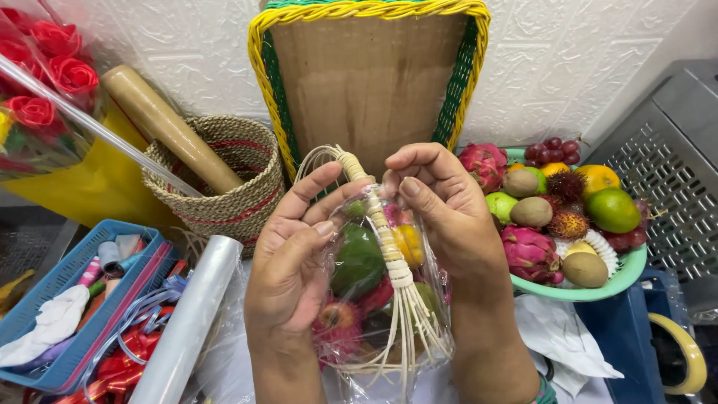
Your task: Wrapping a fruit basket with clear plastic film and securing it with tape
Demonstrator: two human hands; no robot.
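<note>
Small cane basket: base cut off by bottom edge, fruit inside blurred behind clear wrap (kinds unclear). Red roses cropped at left edge.

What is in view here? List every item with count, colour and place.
fruit basket: one, pale cane handle, clear-wrapped, centre, between both hands
woven tray: one, yellow-green rim, upright at wall
round basket: one, tan, left of centre
wooden bat: one, tan, in round basket
fruit bowl: one, green, right
roses: several, red, top left
blue tray: one, lower left
film roll: one, clear, lower left
tape roll: one, yellow, lower right
left hand: on wrap
right hand: on handle
</note>
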